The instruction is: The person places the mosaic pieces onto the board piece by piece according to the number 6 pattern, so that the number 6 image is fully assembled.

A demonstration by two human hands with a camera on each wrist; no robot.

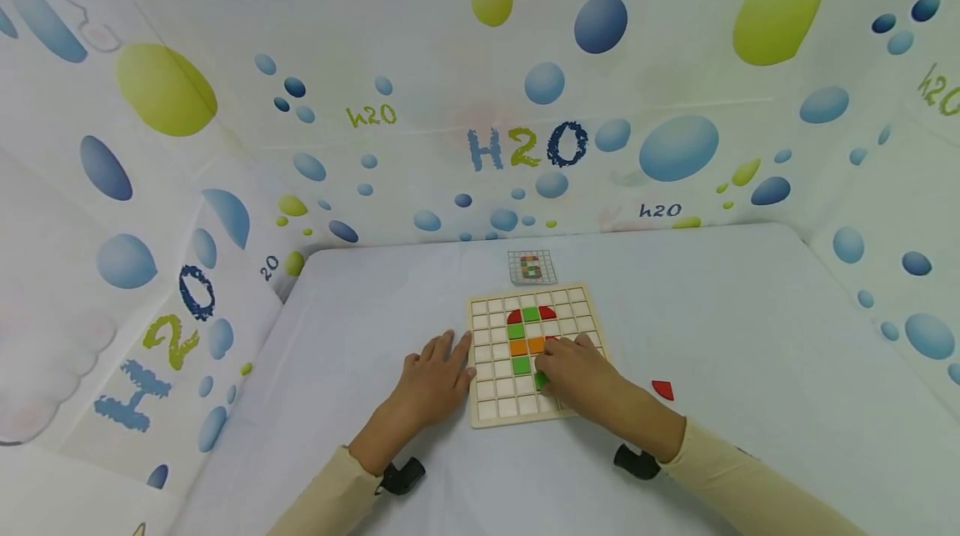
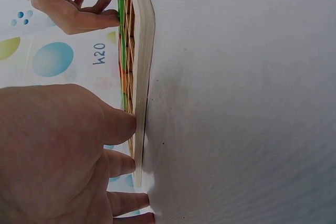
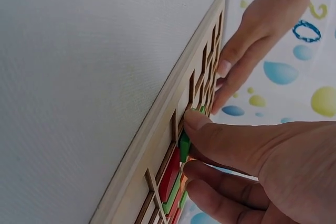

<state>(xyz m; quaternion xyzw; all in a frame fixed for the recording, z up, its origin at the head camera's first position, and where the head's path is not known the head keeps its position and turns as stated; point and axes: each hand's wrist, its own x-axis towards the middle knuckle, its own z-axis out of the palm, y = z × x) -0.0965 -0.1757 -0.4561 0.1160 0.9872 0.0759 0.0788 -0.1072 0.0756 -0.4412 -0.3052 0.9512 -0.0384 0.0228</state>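
Observation:
A wooden grid board [image 1: 483, 413] lies on the table, with red, green and orange tiles set in several of its cells. My right hand [image 1: 581, 378] is over the lower middle of the board and pinches a green tile [image 3: 184, 147] between thumb and fingertips. In the right wrist view, a red tile [image 3: 169, 176] sits in the board beside that tile. Against the board's left edge rests my left hand [image 1: 433, 382], its fingers extended and its thumb touching the rim, as the left wrist view also shows. Part of the pattern is hidden under the right hand.
Behind the board lies a small pattern card [image 1: 532, 268] showing a coloured figure on a grid. A loose red tile [image 1: 663, 389] with a curved edge is on the table, right of the board near my right forearm. White printed cloth [image 1: 420, 44] surrounds the table.

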